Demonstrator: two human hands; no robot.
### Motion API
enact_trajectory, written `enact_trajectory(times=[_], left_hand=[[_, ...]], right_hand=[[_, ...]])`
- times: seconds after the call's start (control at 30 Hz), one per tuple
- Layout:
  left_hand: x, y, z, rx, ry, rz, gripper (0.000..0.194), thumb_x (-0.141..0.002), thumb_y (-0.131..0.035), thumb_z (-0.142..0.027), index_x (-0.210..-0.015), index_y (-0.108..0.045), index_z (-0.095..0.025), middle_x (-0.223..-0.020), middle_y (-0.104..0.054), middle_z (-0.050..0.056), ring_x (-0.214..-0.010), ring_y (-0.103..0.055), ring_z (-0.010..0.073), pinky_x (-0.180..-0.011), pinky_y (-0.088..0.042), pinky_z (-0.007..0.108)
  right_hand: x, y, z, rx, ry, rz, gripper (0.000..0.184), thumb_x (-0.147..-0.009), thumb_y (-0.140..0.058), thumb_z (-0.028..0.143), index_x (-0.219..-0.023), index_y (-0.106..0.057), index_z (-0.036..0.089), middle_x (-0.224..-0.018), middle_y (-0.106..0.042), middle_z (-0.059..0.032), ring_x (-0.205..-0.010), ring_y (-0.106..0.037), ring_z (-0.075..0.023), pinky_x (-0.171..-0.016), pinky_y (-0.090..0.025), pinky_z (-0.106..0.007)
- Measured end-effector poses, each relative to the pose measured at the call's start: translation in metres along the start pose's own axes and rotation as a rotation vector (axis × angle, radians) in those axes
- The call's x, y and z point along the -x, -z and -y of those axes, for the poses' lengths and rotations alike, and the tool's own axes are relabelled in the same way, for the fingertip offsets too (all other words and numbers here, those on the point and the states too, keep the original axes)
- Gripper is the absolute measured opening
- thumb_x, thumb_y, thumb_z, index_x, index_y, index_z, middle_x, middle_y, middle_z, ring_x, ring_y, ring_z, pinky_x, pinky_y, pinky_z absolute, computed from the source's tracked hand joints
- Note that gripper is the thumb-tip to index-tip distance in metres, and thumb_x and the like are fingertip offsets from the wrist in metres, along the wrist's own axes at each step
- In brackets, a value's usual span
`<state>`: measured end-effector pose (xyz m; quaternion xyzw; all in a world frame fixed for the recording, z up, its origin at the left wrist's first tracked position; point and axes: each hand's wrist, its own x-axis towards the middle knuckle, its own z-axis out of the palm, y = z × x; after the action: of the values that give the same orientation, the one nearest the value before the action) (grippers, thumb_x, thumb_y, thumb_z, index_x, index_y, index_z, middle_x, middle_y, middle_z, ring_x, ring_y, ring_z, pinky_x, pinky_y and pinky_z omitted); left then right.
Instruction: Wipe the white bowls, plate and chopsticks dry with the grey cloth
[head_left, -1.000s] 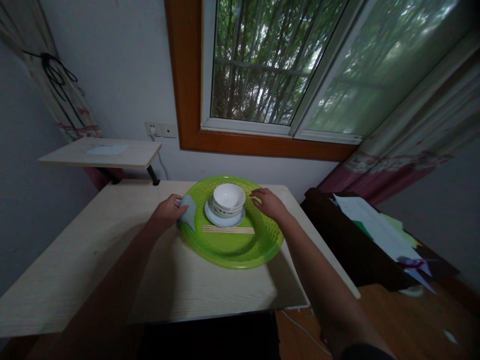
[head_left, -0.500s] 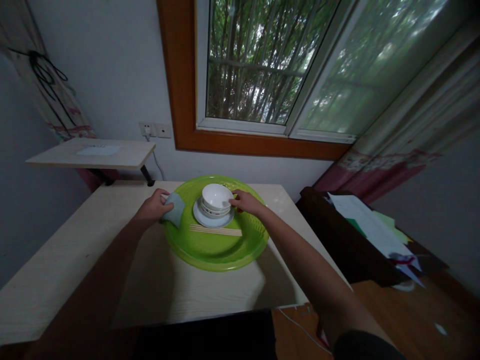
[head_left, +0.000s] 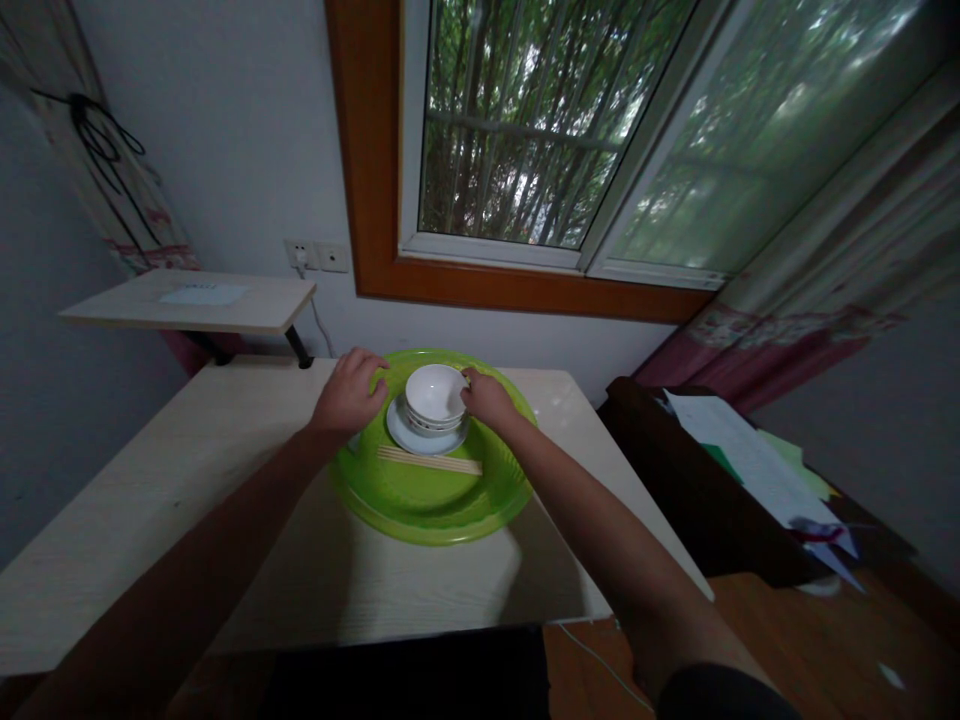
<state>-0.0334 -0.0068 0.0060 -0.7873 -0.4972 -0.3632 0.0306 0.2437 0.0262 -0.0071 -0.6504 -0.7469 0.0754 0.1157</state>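
A stack of white bowls (head_left: 436,393) stands on a white plate (head_left: 401,430) inside a round green basin (head_left: 420,510). My right hand (head_left: 487,398) pinches the rim of the top bowl at its right side. Left of the stack, my left hand (head_left: 352,392) hovers over the basin's rim with thumb and fingers apart and nothing between them. A bit of grey cloth (head_left: 354,442) shows below that hand; the rest of it is hidden. Wooden chopsticks (head_left: 429,461) lie side by side in front of the plate.
The basin sits on a pale wooden table (head_left: 420,590). A raised shelf (head_left: 262,312) with a paper label stands at the back left. To the right, papers (head_left: 750,450) lie on a dark piece of furniture (head_left: 690,500). A window (head_left: 540,150) is behind.
My left hand has let go of the grey cloth at the basin's left side and moved right and up, towards the bowls. My right hand stays at the top bowl's rim.
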Motion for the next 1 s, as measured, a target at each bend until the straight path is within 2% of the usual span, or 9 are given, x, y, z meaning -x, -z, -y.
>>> enact_trajectory(times=[0.1,0.2,0.3,0.4,0.6,0.7,0.77,0.83,1.0], left_hand=[[-0.011,-0.024,-0.014,0.050,-0.021,0.042,0.029,-0.087,-0.050,-0.012,-0.111,-0.065,-0.017,-0.113,-0.062,0.013,-0.112,-0.060,0.0276,-0.106,-0.048,0.045],[-0.020,-0.045,-0.007,0.099,0.088,0.038,0.031,-0.083,-0.048,-0.007,-0.109,-0.064,-0.016,-0.114,-0.063,0.013,-0.109,-0.062,0.0257,-0.103,-0.050,0.042],[-0.024,-0.052,0.008,0.156,0.237,0.066,0.030,-0.083,-0.049,-0.007,-0.108,-0.064,-0.016,-0.115,-0.065,0.013,-0.108,-0.064,0.0244,-0.100,-0.051,0.039],[-0.023,-0.051,0.018,0.163,0.285,0.158,0.025,-0.086,-0.050,-0.011,-0.104,-0.067,-0.017,-0.111,-0.069,0.013,-0.108,-0.065,0.0251,-0.100,-0.051,0.038],[-0.026,-0.050,0.009,0.102,0.241,0.420,0.023,-0.087,-0.060,-0.026,-0.104,-0.071,-0.015,-0.107,-0.075,0.012,-0.100,-0.069,0.0264,-0.091,-0.052,0.036],[-0.031,-0.052,-0.003,0.134,0.264,0.539,0.032,-0.086,-0.066,-0.038,-0.108,-0.070,-0.016,-0.094,-0.077,0.009,-0.085,-0.072,0.0255,-0.080,-0.052,0.034],[-0.034,-0.055,-0.010,0.137,0.299,0.606,0.039,-0.084,-0.070,-0.043,-0.112,-0.068,-0.016,-0.085,-0.076,0.009,-0.076,-0.072,0.0256,-0.073,-0.052,0.034],[-0.036,-0.059,-0.017,0.086,0.334,0.630,0.045,-0.081,-0.073,-0.040,-0.116,-0.065,-0.014,-0.086,-0.076,0.010,-0.077,-0.072,0.0267,-0.072,-0.051,0.034],[-0.039,-0.071,-0.027,-0.059,0.368,0.616,0.048,-0.078,-0.071,-0.020,-0.123,-0.061,-0.008,-0.108,-0.075,0.021,-0.100,-0.073,0.0316,-0.080,-0.050,0.033]], right_hand=[[0.002,0.002,0.002,0.036,0.001,-0.014,0.046,-0.096,-0.048,0.016,-0.140,-0.060,0.014,-0.126,-0.073,-0.0170,-0.115,-0.070,-0.0266,-0.099,-0.050,-0.032],[0.003,0.005,-0.001,0.012,0.005,-0.040,0.043,-0.098,-0.046,0.016,-0.137,-0.062,0.013,-0.125,-0.074,-0.0161,-0.116,-0.069,-0.0253,-0.101,-0.048,-0.030],[0.003,0.010,-0.009,-0.076,0.025,-0.107,0.039,-0.099,-0.046,0.017,-0.134,-0.064,0.014,-0.123,-0.074,-0.0152,-0.111,-0.070,-0.0248,-0.098,-0.049,-0.030],[0.005,0.016,-0.021,-0.210,0.102,-0.138,0.038,-0.099,-0.048,0.018,-0.133,-0.064,0.012,-0.120,-0.075,-0.0146,-0.105,-0.069,-0.0238,-0.094,-0.051,-0.030],[0.024,0.028,-0.030,-0.357,0.420,0.075,0.031,-0.100,-0.053,0.024,-0.126,-0.066,0.015,-0.120,-0.074,-0.0114,-0.102,-0.068,-0.0219,-0.091,-0.051,-0.032],[0.041,0.031,-0.020,-0.275,0.497,0.183,0.029,-0.100,-0.054,0.022,-0.124,-0.067,0.015,-0.125,-0.072,-0.0122,-0.108,-0.066,-0.0224,-0.096,-0.047,-0.032],[0.051,0.030,-0.011,-0.184,0.510,0.236,0.027,-0.099,-0.056,0.020,-0.123,-0.068,0.015,-0.120,-0.074,-0.0125,-0.105,-0.067,-0.0227,-0.093,-0.046,-0.031],[0.059,0.025,-0.002,-0.111,0.511,0.272,0.025,-0.098,-0.057,0.018,-0.121,-0.069,0.015,-0.115,-0.075,-0.0122,-0.100,-0.068,-0.0225,-0.089,-0.046,-0.030],[0.068,0.007,0.009,-0.050,0.513,0.289,0.025,-0.098,-0.056,0.017,-0.121,-0.065,0.013,-0.115,-0.075,-0.0149,-0.098,-0.069,-0.0229,-0.082,-0.044,-0.028]])
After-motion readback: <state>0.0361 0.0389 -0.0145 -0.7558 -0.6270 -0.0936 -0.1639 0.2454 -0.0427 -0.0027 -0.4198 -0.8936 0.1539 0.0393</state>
